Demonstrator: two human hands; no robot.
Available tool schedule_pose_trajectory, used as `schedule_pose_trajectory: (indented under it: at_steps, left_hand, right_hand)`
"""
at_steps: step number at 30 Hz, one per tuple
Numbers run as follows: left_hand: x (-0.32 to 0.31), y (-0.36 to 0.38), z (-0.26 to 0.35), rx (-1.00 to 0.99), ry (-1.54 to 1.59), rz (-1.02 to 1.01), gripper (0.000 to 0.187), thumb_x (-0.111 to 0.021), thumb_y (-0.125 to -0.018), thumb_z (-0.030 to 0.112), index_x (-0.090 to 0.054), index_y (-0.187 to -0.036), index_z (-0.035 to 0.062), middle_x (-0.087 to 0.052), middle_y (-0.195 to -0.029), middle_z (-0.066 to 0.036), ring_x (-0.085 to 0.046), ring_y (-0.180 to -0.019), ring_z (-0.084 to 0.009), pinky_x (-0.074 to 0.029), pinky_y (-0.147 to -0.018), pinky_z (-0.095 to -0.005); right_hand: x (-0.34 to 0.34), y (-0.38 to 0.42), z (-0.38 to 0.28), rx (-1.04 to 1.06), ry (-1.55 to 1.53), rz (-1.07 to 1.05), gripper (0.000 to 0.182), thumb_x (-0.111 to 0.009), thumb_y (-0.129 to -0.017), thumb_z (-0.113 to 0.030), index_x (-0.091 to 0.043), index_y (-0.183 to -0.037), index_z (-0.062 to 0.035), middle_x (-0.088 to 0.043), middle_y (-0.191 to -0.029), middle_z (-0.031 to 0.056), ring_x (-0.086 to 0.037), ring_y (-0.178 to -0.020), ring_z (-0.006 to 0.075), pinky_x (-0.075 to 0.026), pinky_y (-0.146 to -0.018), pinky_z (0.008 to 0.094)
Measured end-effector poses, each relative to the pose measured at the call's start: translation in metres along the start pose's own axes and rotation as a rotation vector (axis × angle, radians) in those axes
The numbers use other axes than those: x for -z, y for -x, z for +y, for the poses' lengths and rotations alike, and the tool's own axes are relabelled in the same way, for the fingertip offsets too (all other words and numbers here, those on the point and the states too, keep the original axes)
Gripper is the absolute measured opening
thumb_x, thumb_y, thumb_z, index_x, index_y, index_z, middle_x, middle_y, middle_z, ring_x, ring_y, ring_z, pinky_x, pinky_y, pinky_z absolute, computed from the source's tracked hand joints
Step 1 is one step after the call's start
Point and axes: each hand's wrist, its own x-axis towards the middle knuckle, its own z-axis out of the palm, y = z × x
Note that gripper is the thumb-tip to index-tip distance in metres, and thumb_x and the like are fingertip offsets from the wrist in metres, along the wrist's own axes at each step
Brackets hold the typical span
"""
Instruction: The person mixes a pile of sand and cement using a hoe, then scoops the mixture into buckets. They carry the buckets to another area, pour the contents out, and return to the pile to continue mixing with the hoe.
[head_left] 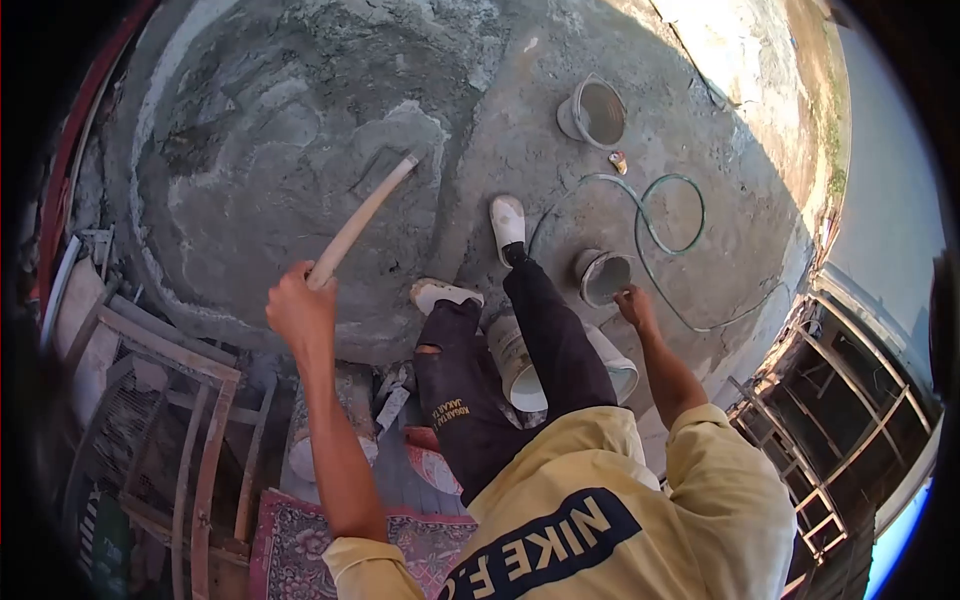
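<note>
At ten o'clock from my feet, the wet grey cement mound [270, 170] fills the concrete floor [520, 130], its raised rim curving from nine round to six o'clock. Open floor lies toward one o'clock, broken only by a grey bucket [592, 112] at twelve and a green hose [660, 215] looping at two. Rusted metal frames [190, 420] crowd the edge at eight o'clock, and a metal scaffold [850, 400] hems the four o'clock side.

I can read "NIKE F.C" in yellow on the dark band of my pale yellow shirt [620, 500]; small yellow print on the dark trouser leg [455, 400] is too small to make out.

My left hand [300, 305] is raised, fingers clenched round the end of a pale wooden tool handle [360, 222] whose head is sunk in the cement. My right hand [634, 305] reaches down, fingers touching the rim of a second grey bucket [602, 276]; whether they grip it, I cannot tell.
</note>
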Motion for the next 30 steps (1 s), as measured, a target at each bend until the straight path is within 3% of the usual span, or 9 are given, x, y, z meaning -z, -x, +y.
schedule_pose_trajectory:
  at_steps: [7, 13, 16, 17, 23, 26, 27, 28, 30]
  left_hand:
    - [-0.001, 0.03, 0.028, 0.008, -0.023, -0.019, 0.033, -0.081, -0.067, 0.014, -0.072, -0.096, 0.0018, -0.069, -0.083, -0.02, -0.069, -0.075, -0.0325, -0.053, -0.065, -0.0393]
    - [-0.009, 0.016, -0.005, 0.008, 0.086, -0.034, 0.032, -0.079, -0.071, 0.001, -0.067, -0.099, -0.0096, -0.069, -0.086, -0.015, -0.062, -0.076, -0.0165, -0.051, -0.071, -0.0317]
    - [0.005, 0.002, -0.026, 0.058, -0.007, -0.106, 0.031, -0.076, -0.075, 0.002, -0.065, -0.102, -0.0084, -0.067, -0.091, -0.011, -0.061, -0.082, -0.0139, -0.049, -0.077, -0.0273]
    - [0.018, 0.007, 0.004, -0.176, -0.48, -0.139, 0.031, -0.067, -0.087, 0.024, -0.069, -0.108, 0.0, -0.069, -0.099, -0.021, -0.068, -0.084, -0.0325, -0.054, -0.077, -0.0415]
    - [0.003, 0.013, 0.07, -0.143, -0.493, -0.034, 0.027, -0.067, -0.086, 0.02, -0.07, -0.104, 0.0002, -0.07, -0.095, -0.017, -0.068, -0.079, -0.0238, -0.054, -0.066, -0.0325]
    - [0.007, 0.004, 0.084, 0.438, -0.415, -0.2, 0.045, -0.07, -0.083, 0.021, -0.059, -0.114, -0.0091, -0.054, -0.121, -0.032, -0.058, -0.106, -0.0353, -0.042, -0.091, -0.0479]
    - [0.009, 0.008, 0.062, 0.28, -0.396, -0.166, 0.042, -0.071, -0.082, 0.016, -0.059, -0.112, -0.0105, -0.065, -0.101, -0.027, -0.064, -0.086, -0.0342, -0.05, -0.074, -0.0405]
    - [0.01, 0.008, 0.04, 0.277, -0.396, -0.165, 0.042, -0.071, -0.082, 0.016, -0.059, -0.112, -0.0105, -0.065, -0.101, -0.027, -0.064, -0.086, -0.0342, -0.05, -0.074, -0.0405]
    - [0.009, 0.007, 0.004, 0.025, -0.005, -0.07, 0.031, -0.075, -0.076, 0.001, -0.065, -0.103, -0.0083, -0.067, -0.092, -0.01, -0.061, -0.082, -0.0135, -0.049, -0.077, -0.0265]
  right_hand:
    - [-0.072, -0.012, 0.068, -0.265, 0.068, 0.029, 0.032, -0.066, -0.077, -0.026, -0.066, -0.101, -0.0051, -0.066, -0.092, 0.0228, -0.063, -0.092, 0.0398, -0.05, -0.082, 0.0469]
    - [-0.118, -0.107, 0.126, -0.3, 0.204, -0.018, 0.027, -0.058, -0.081, -0.02, -0.064, -0.102, -0.0038, -0.063, -0.106, 0.0205, -0.061, -0.099, 0.0385, -0.049, -0.085, 0.0475]
    - [-0.131, -0.164, 0.172, -0.27, 0.255, 0.058, 0.031, -0.054, -0.083, -0.017, -0.059, -0.11, -0.0041, -0.061, -0.113, 0.0187, -0.06, -0.102, 0.0366, -0.048, -0.087, 0.0497]
    - [-0.134, -0.183, 0.188, -0.262, 0.292, 0.109, 0.034, -0.053, -0.083, -0.015, -0.056, -0.115, -0.0045, -0.06, -0.116, 0.0178, -0.06, -0.103, 0.0358, -0.048, -0.088, 0.0512]
    - [-0.144, -0.25, 0.231, -0.293, 0.475, -0.022, 0.049, -0.047, -0.084, -0.002, -0.045, -0.133, -0.0084, -0.048, -0.137, 0.0118, -0.044, -0.128, 0.0314, -0.029, -0.107, 0.0564]
    - [-0.139, -0.232, 0.233, -0.268, 0.576, -0.101, 0.042, -0.05, -0.086, -0.006, -0.049, -0.128, -0.0068, -0.052, -0.132, 0.0112, -0.048, -0.123, 0.0301, -0.024, -0.109, 0.0586]
    - [-0.136, -0.223, 0.234, -0.261, 0.561, -0.053, 0.035, -0.052, -0.087, -0.01, -0.053, -0.122, -0.0069, -0.057, -0.127, 0.0111, -0.052, -0.118, 0.0302, -0.023, -0.109, 0.0596]
    - [-0.132, -0.212, 0.235, -0.258, 0.545, 0.0, 0.028, -0.054, -0.089, -0.014, -0.057, -0.116, -0.0071, -0.061, -0.121, 0.0109, -0.055, -0.113, 0.0303, -0.022, -0.109, 0.0606]
    - [-0.129, -0.177, 0.24, -0.188, 0.393, 0.228, 0.024, -0.062, -0.087, -0.023, -0.062, -0.1, -0.0039, -0.067, -0.097, 0.0154, -0.063, -0.092, 0.0342, -0.038, -0.098, 0.054]
